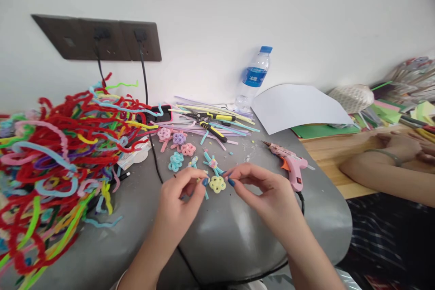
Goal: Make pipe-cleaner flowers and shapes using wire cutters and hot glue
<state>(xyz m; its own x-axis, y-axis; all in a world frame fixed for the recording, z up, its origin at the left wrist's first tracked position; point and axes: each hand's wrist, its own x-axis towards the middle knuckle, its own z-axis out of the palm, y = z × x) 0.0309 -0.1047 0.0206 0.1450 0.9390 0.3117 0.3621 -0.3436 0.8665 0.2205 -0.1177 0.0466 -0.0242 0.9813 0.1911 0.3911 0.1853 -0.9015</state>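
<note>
My left hand (181, 197) and my right hand (260, 188) hover close together above a grey tabletop (220, 235), both with fingers curled in a pinch. Between them lies a yellow pipe-cleaner flower (217, 184); my left fingertips also pinch a thin light-blue pipe-cleaner piece (205, 194). What my right fingertips hold is too small to name. Just beyond lie more small flowers: a blue one (176, 161), a pink one (188, 149), a purple one (179, 138) and another pink one (164, 134).
A big tangle of coloured pipe cleaners (50, 158) fills the left. Yellow-handled pliers (212, 129) lie on cut pastel stems. A pink glue gun (290, 165) lies at right, a water bottle (254, 77) and white sheet (299, 106) behind. Another person's arm (384, 163) rests at far right.
</note>
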